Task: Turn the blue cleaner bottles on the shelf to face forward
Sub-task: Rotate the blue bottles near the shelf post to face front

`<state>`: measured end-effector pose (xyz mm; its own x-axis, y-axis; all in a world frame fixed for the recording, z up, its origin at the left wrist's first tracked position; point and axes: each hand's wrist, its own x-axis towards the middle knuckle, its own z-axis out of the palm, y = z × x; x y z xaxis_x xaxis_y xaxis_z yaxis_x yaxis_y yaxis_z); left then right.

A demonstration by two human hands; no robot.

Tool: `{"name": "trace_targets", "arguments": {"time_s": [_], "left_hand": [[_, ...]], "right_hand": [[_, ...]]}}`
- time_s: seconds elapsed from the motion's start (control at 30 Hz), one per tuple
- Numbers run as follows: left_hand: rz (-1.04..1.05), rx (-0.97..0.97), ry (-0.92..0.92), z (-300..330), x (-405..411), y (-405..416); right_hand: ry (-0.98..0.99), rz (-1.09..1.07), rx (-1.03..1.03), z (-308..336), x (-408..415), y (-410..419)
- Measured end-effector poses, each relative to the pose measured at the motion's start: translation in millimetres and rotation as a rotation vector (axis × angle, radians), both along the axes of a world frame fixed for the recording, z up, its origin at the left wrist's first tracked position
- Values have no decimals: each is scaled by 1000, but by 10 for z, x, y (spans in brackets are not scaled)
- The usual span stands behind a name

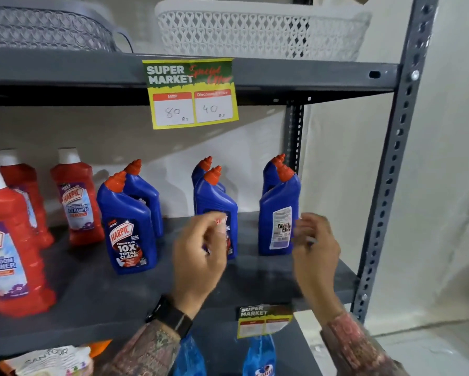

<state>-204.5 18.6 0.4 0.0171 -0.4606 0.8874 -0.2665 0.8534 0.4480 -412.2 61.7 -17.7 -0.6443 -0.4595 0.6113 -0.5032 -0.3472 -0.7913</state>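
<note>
**Front row nearly faced, one back label still showing**

Six blue plastic cleaner bottles with orange nozzle caps stand in three pairs on the dark grey metal shelf (98, 294). The front-left blue bottle (129, 226) shows its brand label squarely forward. The front-middle blue bottle (217, 202) also seems to face forward, though the left hand (198, 256) covers most of its label and motion blur makes that uncertain. The front-right blue bottle (279, 215) shows its white back label with small print, so it is not yet turned. The three rear blue bottles (144, 185) are mostly hidden, and their facing cannot be read.

The left hand hovers in front of the middle bottle with fingers loosely curled and nothing held. The right hand (314, 248) is just beside the right-hand bottle, fingers part-open and blurred; whether they touch the bottle cannot be told, but they do not enclose it. By this view, the right bottle and perhaps the rear ones are left.

Red plastic bathroom-cleaner bottles (77, 194) with white caps stand to the left. A yellow paper price tag (191, 95) hangs from the upper shelf, which carries a white lattice basket (255, 31). A pale wall lies behind the slotted grey upright (401, 147).
</note>
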Motion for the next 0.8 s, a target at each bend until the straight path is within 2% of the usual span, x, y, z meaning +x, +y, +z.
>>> {"name": "trace_targets", "arguments": {"time_s": [0.07, 0.13, 0.17, 0.23, 0.3, 0.47, 0.6, 0.8], "left_hand": [[-63, 45, -201, 24, -370, 82], [-35, 199, -355, 44, -744, 56], [9, 284, -373, 52, -891, 8], [99, 424, -290, 52, -1057, -103], [146, 516, -199, 11, -1175, -163], [-23, 631, -240, -166, -1223, -277], [-45, 606, -159, -158, -1169, -325], [-126, 522, 62, -81, -1203, -260]], "right_hand": [[-105, 97, 89, 61, -268, -64], [-82, 312, 219, 91, -459, -156], [-67, 413, 269, 77, -524, -204], [-52, 493, 362, 51, -587, -304], [-5, 474, 427, -14, -663, -400], [107, 458, 456, -84, -680, -488], [69, 448, 432, -78, -681, -463], [-2, 453, 214, -35, -644, -354]]}}
